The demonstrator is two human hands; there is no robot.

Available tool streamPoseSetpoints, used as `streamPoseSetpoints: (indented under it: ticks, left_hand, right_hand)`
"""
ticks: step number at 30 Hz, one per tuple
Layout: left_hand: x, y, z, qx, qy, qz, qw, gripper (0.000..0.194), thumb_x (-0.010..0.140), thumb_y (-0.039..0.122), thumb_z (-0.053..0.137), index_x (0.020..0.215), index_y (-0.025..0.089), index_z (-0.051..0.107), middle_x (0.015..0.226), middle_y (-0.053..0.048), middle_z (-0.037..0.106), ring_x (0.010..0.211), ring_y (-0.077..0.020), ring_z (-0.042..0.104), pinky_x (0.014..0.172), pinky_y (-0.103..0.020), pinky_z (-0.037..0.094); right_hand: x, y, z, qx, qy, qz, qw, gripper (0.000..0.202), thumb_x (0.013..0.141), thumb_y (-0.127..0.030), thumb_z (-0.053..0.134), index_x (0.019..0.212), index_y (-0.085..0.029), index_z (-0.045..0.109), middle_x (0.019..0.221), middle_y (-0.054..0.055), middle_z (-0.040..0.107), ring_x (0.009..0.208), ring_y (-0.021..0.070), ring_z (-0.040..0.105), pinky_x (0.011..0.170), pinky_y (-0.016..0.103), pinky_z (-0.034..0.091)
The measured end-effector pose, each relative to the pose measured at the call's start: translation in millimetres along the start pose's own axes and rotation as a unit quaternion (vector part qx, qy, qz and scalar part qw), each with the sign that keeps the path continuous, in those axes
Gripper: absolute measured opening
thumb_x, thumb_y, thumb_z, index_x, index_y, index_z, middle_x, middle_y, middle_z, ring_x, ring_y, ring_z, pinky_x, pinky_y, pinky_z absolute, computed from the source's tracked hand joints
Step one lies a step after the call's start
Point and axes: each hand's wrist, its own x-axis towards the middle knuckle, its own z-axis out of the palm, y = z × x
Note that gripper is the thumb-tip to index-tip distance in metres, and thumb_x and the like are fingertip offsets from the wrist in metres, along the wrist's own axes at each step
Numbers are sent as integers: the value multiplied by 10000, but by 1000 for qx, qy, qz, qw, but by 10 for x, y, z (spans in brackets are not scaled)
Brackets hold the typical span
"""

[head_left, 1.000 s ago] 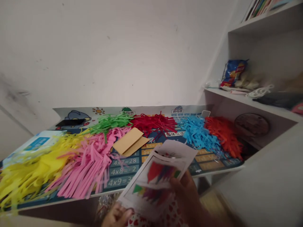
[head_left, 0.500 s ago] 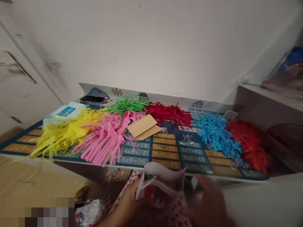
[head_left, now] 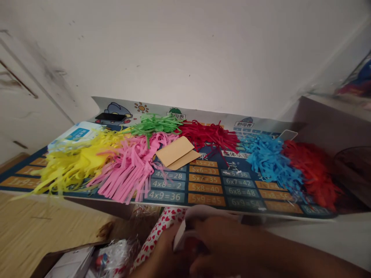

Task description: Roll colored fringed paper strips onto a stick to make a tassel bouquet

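Low in the view, below the table edge, my left hand (head_left: 165,247) grips the side of a pale paper bag (head_left: 180,234). My right hand (head_left: 217,239) reaches across to the bag's mouth, its fingertips hidden inside or behind the rim. Whatever those fingers touch cannot be made out. Beyond them on the table lie a folded tan card (head_left: 175,152) and piles of paper strips: yellow (head_left: 84,158), pink (head_left: 130,166), green (head_left: 156,124), dark red (head_left: 208,135), blue (head_left: 271,162) and red (head_left: 311,170).
A printed mat (head_left: 171,196) covers the table. At its back left are a black phone (head_left: 111,117) and a blue-and-white packet (head_left: 78,134). An open box holding clear plastic wrapping (head_left: 116,255) stands at the lower left. A shelf board (head_left: 336,123) rises at right.
My right hand has moved left from beside the bag to its opening. The bag's mouth is now largely covered. The view has shifted slightly, showing more of the box at lower left.
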Motion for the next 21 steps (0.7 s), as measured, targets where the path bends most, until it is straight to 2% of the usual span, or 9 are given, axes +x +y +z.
streamPoseSetpoints:
  ticks: [1, 3, 5, 7, 8, 12, 15, 18, 21]
  left_hand:
    - [0, -14, -13, -10, 2, -10, 1000, 361, 567, 148, 724, 924, 200, 730, 876, 18, 741, 796, -227, 645, 700, -244, 519]
    - [5, -55, -67, -41, 26, -25, 998, 356, 553, 206, 754, 906, 179, 722, 861, -8, 739, 779, -232, 645, 685, -257, 523]
    - [19, -117, -155, -77, 73, -27, 994, 396, 526, 268, 780, 903, 168, 713, 849, -35, 738, 768, -234, 648, 681, -274, 529]
    - [45, -194, -240, -108, 105, -22, 988, 434, 499, 287, 798, 908, 171, 711, 859, -46, 743, 786, -243, 654, 698, -286, 535]
    - [61, -233, -269, -119, 107, -22, 987, 434, 489, 283, 805, 899, 174, 712, 855, -47, 745, 791, -246, 658, 706, -290, 537]
    - [123, -343, -260, -148, 107, -55, 982, 401, 480, 269, 811, 856, 166, 717, 809, -50, 755, 758, -253, 671, 684, -301, 540]
    - [141, -376, -184, -136, 140, -88, 977, 412, 477, 308, 816, 850, 160, 719, 783, -52, 756, 729, -258, 673, 658, -312, 546]
    - [141, -396, -133, -93, 133, -100, 982, 395, 516, 355, 814, 854, 170, 725, 786, -47, 755, 738, -261, 674, 673, -321, 556]
    - [152, -362, -140, -77, 99, -65, 990, 443, 531, 417, 814, 886, 167, 728, 836, -66, 750, 779, -269, 672, 711, -331, 559]
  right_hand:
    - [-34, 12, -13, -17, -18, -16, 1000, 437, 610, -437, 803, 1015, -295, 717, 834, -11, 722, 637, 183, 647, 631, 261, 516]
    - [-163, 68, -46, -53, 3, -28, 998, 473, 661, -414, 780, 1115, -323, 686, 953, 2, 723, 780, 216, 679, 737, 293, 537]
    - [-329, 185, -37, -99, 108, -9, 989, 508, 709, -388, 756, 1201, -348, 638, 1085, 22, 700, 950, 261, 668, 857, 358, 530]
    - [-453, 365, 79, -128, 260, 41, 956, 538, 741, -383, 737, 1258, -338, 593, 1167, 51, 671, 1038, 301, 643, 904, 425, 521]
    - [-483, 474, 186, -118, 308, 70, 942, 642, 725, -422, 749, 1320, -302, 539, 1220, 79, 645, 1051, 320, 639, 890, 444, 533]
    - [-470, 889, 820, 42, 323, 139, 935, 841, 689, -477, 762, 1410, -230, 408, 1261, 113, 615, 1086, 340, 627, 859, 403, 563]
    - [-446, 993, 1160, 32, 376, 190, 906, 675, 697, -422, 762, 1307, -261, 521, 1167, 86, 659, 1064, 348, 629, 850, 395, 561]
    - [-430, 973, 1201, 33, 413, 203, 887, 478, 768, -436, 688, 1187, -220, 614, 981, 80, 706, 921, 325, 671, 787, 379, 564]
    - [-410, 972, 1122, 44, 446, 172, 877, 414, 831, -460, 614, 1122, -167, 644, 889, 86, 709, 809, 282, 680, 707, 331, 563]
